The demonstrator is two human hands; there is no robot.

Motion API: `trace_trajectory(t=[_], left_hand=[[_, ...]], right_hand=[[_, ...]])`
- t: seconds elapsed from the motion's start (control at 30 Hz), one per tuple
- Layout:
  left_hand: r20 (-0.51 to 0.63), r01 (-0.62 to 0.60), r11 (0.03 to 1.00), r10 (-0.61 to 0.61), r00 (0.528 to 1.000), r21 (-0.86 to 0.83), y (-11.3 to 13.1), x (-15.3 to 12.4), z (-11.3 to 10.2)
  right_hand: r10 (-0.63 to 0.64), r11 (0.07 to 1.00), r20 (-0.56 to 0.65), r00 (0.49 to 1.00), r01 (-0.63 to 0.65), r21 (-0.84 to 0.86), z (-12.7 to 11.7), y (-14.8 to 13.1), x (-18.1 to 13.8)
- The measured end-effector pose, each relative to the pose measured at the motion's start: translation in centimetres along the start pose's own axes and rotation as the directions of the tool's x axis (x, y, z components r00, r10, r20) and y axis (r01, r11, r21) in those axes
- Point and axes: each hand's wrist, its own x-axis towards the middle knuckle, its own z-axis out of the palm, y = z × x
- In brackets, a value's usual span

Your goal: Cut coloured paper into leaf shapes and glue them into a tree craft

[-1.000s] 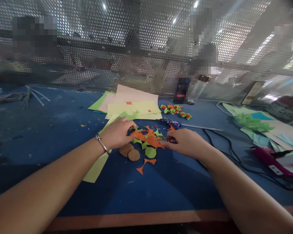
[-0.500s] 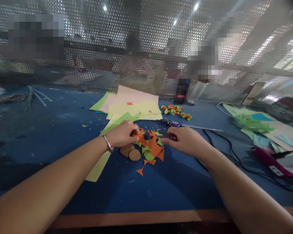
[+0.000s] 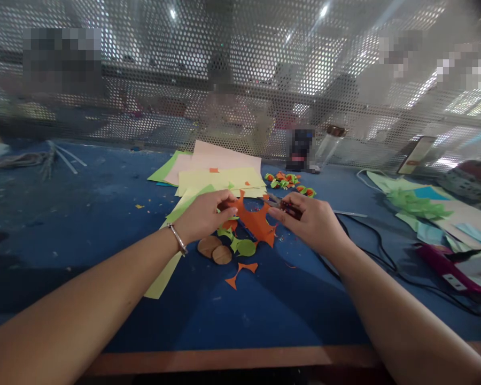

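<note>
My left hand (image 3: 203, 215) pinches a large orange paper scrap (image 3: 256, 220) with curved cut-outs and holds it lifted above the blue table (image 3: 84, 214). My right hand (image 3: 310, 220) is closed on small scissors (image 3: 280, 203), whose tips point at the scrap's right edge. Under the scrap lie green paper pieces (image 3: 242, 246) and a small orange offcut (image 3: 240, 271). Two brown discs (image 3: 215, 250) sit just below my left hand. A metal bangle is on my left wrist.
A stack of pink, yellow and green sheets (image 3: 216, 168) lies behind my hands. Small orange-and-green paper shapes (image 3: 288, 182) sit to the right of it. A black cable (image 3: 369, 235) runs past my right arm. More paper and a pink tool (image 3: 444, 262) are at far right. Perforated metal screen behind.
My left hand has lifted the orange scrap off the pile and both hands have risen slightly. The scissors in my right hand have come up to the scrap's edge.
</note>
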Motion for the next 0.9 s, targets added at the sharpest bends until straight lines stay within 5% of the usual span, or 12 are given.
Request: trace_trajectory(t=[0.13,0.5,0.9], left_hand=[[0.101,0.073,0.943,-0.111,0.989,0.326,-1.0,0.2,-0.7],[0.135,0.084,0.938,-0.137,0.981,0.336,-1.8,-0.2,-0.4],[0.138,0.072,0.909,-0.14,0.981,0.41,-0.4,0.0,0.3]], right_hand=[[-0.003,1.0,0.04,0.999,0.004,-0.03,0.2,0.3,0.1],[0.106,0.934,0.424,0.899,0.055,-0.352,0.9,0.2,0.2],[0.1,0.937,0.376,0.921,0.04,-0.346,1.5,0.0,-0.1]])
